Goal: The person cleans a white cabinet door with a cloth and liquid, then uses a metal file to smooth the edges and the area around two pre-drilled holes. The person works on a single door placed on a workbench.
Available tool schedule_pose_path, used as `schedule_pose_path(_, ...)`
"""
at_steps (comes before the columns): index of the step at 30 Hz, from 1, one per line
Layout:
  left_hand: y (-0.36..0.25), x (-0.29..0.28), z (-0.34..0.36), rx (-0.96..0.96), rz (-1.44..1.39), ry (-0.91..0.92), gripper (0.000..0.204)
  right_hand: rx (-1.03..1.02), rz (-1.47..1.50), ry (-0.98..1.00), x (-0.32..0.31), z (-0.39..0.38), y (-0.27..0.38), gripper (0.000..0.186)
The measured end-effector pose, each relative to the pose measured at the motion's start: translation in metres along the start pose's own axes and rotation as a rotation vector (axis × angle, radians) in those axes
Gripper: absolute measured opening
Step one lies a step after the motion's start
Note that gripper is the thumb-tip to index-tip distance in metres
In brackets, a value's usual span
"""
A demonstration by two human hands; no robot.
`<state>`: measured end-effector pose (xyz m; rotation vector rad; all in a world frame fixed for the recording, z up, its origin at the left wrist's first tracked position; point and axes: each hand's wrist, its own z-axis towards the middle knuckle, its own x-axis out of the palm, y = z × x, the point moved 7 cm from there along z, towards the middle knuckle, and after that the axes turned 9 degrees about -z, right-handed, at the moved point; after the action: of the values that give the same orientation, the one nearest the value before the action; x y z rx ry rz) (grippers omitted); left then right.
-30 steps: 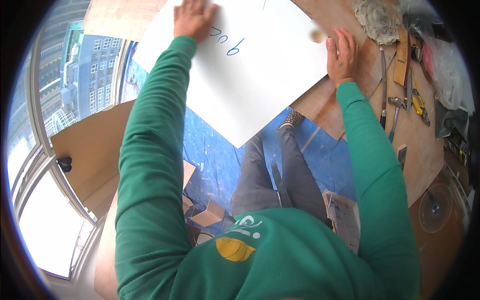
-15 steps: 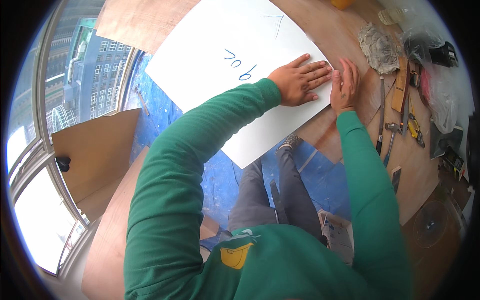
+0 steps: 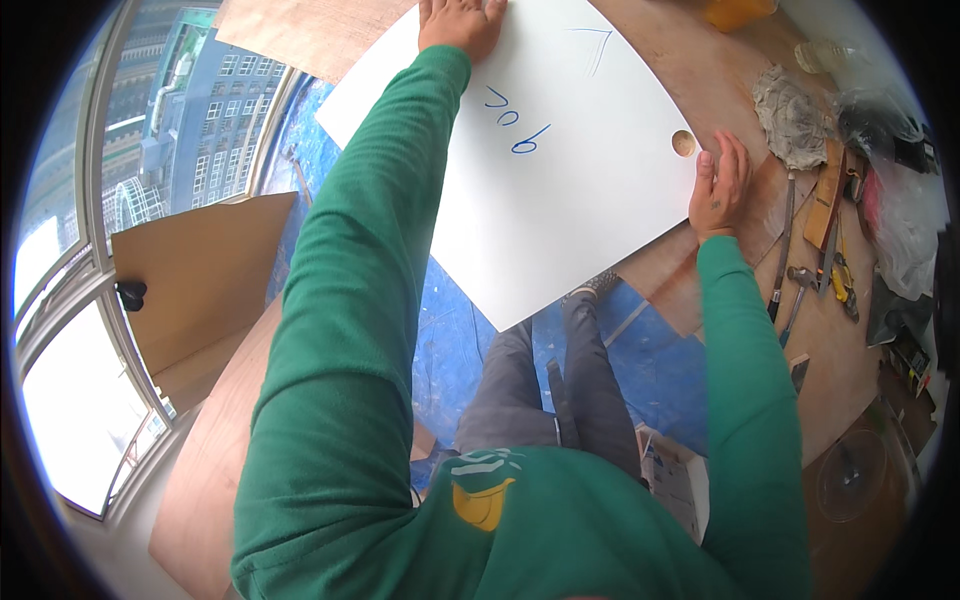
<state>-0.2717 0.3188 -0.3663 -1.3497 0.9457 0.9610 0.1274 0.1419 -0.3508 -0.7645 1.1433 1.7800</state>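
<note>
A large white panel with blue pen marks lies over the wooden work surface, its near corner jutting toward me. Close to its right edge is a round hole or recess with a tan inside. My left hand lies flat at the far part of the panel, its fingertips cut off by the picture's top edge. Against the right edge, beside the round recess, rests my right hand, fingers stretched out and thumb a little apart. Neither hand is wrapped round anything.
At the right lie a hammer, yellow-handled pliers, a wooden strip, a crumpled grey cloth and a clear plastic bag. Blue sheeting covers the floor. A brown board leans by the window at left.
My left hand has moved from the panel's right edge to its far left part, uncovering the round recess. My right hand stays at the right edge. The view has shifted slightly.
</note>
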Motion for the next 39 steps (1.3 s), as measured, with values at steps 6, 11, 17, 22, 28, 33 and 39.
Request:
schedule_pose_path(6, 0.128, -0.059, -0.148, -0.358, -0.012, -0.093, 0.082, 0.009, -0.029, 0.011, -0.004, 0.0, 0.003, 0.051)
schedule_pose_path(11, 0.278, -0.091, -0.219, -0.715, 0.044, -0.226, 0.083, 0.019, -0.045, 0.004, -0.002, 0.0, 0.0, 0.05)
schedule_pose_path(17, 0.174, -0.089, -0.141, 0.1, 0.021, -0.081, 0.079, 0.0, -0.014, -0.002, 0.004, 0.004, 0.002, 0.049)
schedule_pose_path(22, 0.078, -0.054, -0.202, 0.385, 0.062, -0.01, 0.082, -0.003, -0.015, -0.04, 0.003, 0.002, 0.001, 0.049)
schedule_pose_path(28, -0.101, -0.002, -0.381, 0.624, -0.108, 0.507, 0.077, -0.007, -0.033, -0.045, 0.002, -0.001, -0.008, 0.049)
schedule_pose_path(33, -0.195, 0.04, -0.48, 0.758, -0.632, 0.761, 0.068, -0.008, -0.04, -0.052, 0.004, -0.001, -0.002, 0.05)
schedule_pose_path(39, -0.218, 0.023, -0.373, 0.75, -0.441, 0.438, 0.067, -0.009, 0.0, -0.053, 0.003, 0.0, -0.003, 0.05)
